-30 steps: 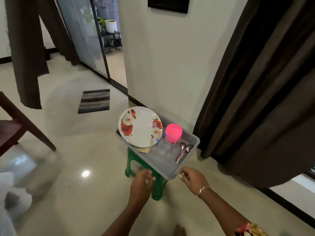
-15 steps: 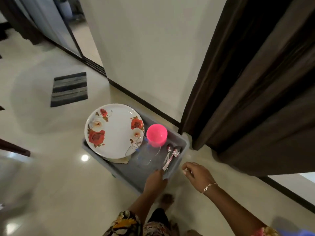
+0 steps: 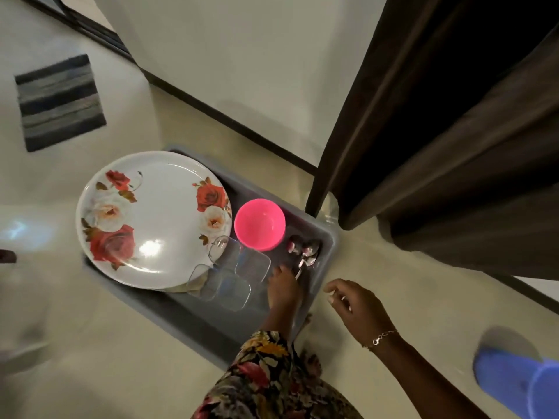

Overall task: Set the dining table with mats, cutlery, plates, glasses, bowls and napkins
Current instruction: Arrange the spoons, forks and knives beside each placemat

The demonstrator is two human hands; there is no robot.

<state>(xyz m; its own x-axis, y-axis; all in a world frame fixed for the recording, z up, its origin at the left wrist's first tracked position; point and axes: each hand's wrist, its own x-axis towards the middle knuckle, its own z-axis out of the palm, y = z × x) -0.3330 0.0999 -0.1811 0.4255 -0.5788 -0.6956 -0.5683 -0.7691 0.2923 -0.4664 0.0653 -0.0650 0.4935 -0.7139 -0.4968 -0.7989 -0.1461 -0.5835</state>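
Two spoons, one pink bowl, one plate; left hand reaches them, right hand loosely spread.

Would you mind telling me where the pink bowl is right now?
In the head view, the pink bowl sits in the grey tray, just right of the floral plate and left of the spoons.

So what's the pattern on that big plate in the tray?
The plate is white with red and cream roses and leaves around its edge, seen clearly in the head view.
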